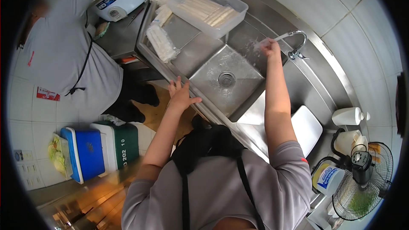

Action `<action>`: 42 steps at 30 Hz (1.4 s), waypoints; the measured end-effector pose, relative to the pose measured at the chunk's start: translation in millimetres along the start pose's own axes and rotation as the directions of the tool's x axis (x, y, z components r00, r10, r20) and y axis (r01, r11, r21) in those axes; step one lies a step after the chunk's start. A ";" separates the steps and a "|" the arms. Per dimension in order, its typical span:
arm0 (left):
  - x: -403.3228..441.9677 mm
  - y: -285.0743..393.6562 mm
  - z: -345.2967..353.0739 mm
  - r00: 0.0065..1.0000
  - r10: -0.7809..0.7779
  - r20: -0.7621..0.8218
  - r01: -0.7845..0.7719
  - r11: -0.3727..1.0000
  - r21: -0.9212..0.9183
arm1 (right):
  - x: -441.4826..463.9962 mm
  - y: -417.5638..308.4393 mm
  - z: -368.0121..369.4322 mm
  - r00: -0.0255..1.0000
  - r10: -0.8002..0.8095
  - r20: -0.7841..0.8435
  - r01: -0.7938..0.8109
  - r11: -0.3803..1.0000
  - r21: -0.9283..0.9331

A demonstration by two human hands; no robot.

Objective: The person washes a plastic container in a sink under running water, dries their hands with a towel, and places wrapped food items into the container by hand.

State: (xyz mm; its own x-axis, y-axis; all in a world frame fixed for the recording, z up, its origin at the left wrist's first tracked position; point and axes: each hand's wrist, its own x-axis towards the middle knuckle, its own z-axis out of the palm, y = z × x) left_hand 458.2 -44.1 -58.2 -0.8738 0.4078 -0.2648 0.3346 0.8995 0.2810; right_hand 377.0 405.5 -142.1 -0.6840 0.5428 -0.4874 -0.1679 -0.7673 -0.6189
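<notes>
My right hand (271, 48) is stretched out over the back of the steel sink (208, 70), below the curved chrome faucet (303, 38). A white stream runs from the spout to this hand, and water splashes just beyond it. Blur and water smear its fingers, so whether they hold anything does not show. At the sink's front rim (200, 96), my left hand (180, 96) rests with fingers spread and nothing in it. Wet metal surrounds the round drain (226, 79).
A clear plastic tub (236, 15) of long pale sticks stands behind the basin, near wrapped packs (161, 42). Another person (72, 51) stands at left by a large cooker (123, 0). A white board (306, 130), a bottle (347, 116) and a fan (362, 179) are at right.
</notes>
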 end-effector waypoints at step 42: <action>1.9 -3.7 3.8 1.000 0.013 0.009 -0.013 0.999 0.038 | -94.7 -114.6 11.7 0.953 -0.221 0.209 0.276 0.917 -0.287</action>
State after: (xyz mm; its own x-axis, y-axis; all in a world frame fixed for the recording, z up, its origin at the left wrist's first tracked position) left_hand 456.6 -46.1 -63.3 -0.8661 0.4208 -0.2699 0.3594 0.8994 0.2490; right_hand 452.7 438.1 -17.8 -0.7625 0.6156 -0.1989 -0.1389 -0.4562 -0.8790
